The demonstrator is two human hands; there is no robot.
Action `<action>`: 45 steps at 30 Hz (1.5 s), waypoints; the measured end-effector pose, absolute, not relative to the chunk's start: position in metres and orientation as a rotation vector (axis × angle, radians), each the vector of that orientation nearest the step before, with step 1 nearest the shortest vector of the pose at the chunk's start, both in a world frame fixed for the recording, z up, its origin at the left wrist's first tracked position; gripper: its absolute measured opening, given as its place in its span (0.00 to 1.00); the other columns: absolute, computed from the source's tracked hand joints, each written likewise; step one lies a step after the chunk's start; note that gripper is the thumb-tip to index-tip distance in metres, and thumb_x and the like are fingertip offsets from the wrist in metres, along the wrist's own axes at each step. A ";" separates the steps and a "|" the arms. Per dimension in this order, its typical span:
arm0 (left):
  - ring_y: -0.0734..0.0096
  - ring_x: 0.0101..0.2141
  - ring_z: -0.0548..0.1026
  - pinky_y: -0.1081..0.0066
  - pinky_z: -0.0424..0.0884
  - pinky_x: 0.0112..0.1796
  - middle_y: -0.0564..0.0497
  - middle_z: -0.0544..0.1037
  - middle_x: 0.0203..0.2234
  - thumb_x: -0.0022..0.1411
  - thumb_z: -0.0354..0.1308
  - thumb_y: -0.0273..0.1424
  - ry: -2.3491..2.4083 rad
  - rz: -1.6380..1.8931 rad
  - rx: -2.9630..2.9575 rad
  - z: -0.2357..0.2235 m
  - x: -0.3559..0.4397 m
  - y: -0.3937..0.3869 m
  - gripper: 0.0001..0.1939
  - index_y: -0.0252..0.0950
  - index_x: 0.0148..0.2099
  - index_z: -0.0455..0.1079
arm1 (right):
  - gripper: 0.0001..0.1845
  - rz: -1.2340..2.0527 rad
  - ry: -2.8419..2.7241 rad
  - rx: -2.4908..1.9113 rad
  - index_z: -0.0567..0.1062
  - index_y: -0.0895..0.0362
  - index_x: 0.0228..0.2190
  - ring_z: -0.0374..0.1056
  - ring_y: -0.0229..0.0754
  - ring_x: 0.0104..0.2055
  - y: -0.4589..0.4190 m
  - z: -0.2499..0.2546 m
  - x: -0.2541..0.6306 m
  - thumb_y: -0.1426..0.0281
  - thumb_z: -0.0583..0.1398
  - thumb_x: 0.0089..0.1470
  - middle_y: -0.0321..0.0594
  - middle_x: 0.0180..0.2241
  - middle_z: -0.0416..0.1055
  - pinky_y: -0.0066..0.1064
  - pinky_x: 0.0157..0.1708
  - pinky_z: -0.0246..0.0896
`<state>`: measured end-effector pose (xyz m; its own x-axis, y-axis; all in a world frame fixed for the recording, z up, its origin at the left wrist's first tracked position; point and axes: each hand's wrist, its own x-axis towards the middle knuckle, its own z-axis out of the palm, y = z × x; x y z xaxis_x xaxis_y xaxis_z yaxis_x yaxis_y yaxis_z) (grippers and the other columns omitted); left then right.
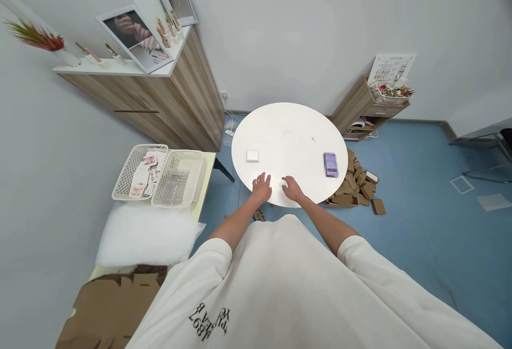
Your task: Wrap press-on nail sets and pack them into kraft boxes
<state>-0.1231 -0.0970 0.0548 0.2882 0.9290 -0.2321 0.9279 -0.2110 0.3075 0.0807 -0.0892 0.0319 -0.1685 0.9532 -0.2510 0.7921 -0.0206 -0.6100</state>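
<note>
My left hand (262, 188) rests on the near part of a round white table (286, 119), its fingers spread and nothing in them. Just beyond it lies a small white square object (252, 156), not touched by the hand. To the right, my right hand (293, 189) is at the same near edge with fingers apart, bent and pointing inward; I see nothing held in it. A purple box or stack of packs (330, 165), partly blurred, sits near the table's right edge, away from both hands.
On a side table at left are two white baskets (140, 149) with cards and clear packs, a white wrap bundle (146, 237) and flattened cardboard (112, 306). Brown boxes (356, 183) pile on the floor at right. A wooden cabinet (192, 87) stands behind left.
</note>
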 end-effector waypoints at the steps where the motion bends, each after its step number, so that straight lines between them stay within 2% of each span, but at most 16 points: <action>1: 0.47 0.68 0.51 0.50 0.50 0.64 0.36 0.49 0.70 0.69 0.48 0.33 1.675 0.002 2.166 0.056 -0.116 -0.110 0.32 0.36 0.72 0.48 | 0.26 0.964 -2.009 -1.845 0.68 0.59 0.60 0.57 0.52 0.66 -0.102 0.032 0.088 0.70 0.54 0.61 0.53 0.64 0.58 0.46 0.65 0.54; 9: 0.46 0.68 0.50 0.49 0.51 0.63 0.38 0.48 0.71 0.71 0.45 0.38 1.709 -0.003 2.089 0.060 -0.096 -0.218 0.30 0.38 0.72 0.48 | 0.25 1.050 -2.036 -1.732 0.68 0.58 0.59 0.60 0.53 0.63 -0.193 0.031 0.100 0.69 0.51 0.63 0.52 0.62 0.61 0.45 0.62 0.59; 18: 0.47 0.68 0.51 0.49 0.52 0.63 0.38 0.48 0.71 0.71 0.44 0.39 1.941 0.035 1.948 0.075 -0.142 -0.293 0.31 0.38 0.73 0.48 | 0.24 1.066 -2.202 -1.503 0.69 0.60 0.58 0.64 0.50 0.58 -0.232 0.043 0.054 0.71 0.54 0.61 0.54 0.58 0.63 0.42 0.60 0.60; 30: 0.51 0.65 0.58 0.55 0.56 0.61 0.38 0.55 0.69 0.70 0.46 0.37 2.253 0.174 1.645 0.096 -0.274 -0.425 0.30 0.36 0.71 0.51 | 0.24 1.124 -2.470 -1.129 0.71 0.58 0.57 0.67 0.46 0.56 -0.302 0.049 -0.113 0.72 0.54 0.60 0.51 0.58 0.64 0.41 0.61 0.58; 38: 0.53 0.63 0.61 0.57 0.59 0.60 0.38 0.59 0.66 0.70 0.49 0.36 2.450 0.243 1.406 0.085 -0.394 -0.538 0.26 0.36 0.67 0.56 | 0.24 1.197 -2.614 -0.994 0.70 0.56 0.58 0.68 0.46 0.54 -0.394 0.053 -0.241 0.71 0.54 0.61 0.49 0.61 0.62 0.38 0.57 0.62; 45: 0.49 0.61 0.63 0.56 0.60 0.59 0.36 0.62 0.63 0.68 0.54 0.41 2.505 0.075 1.193 0.061 -0.482 -0.608 0.23 0.34 0.59 0.63 | 0.24 1.159 -2.692 -0.897 0.70 0.57 0.58 0.66 0.48 0.56 -0.453 0.042 -0.312 0.71 0.54 0.60 0.50 0.60 0.64 0.41 0.59 0.60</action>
<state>-0.4818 -0.6083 0.0613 -0.5766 0.7599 -0.3003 0.7405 0.6413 0.2010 -0.3125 -0.4528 0.0421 -0.8260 0.5424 -0.1537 0.4845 0.5435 -0.6854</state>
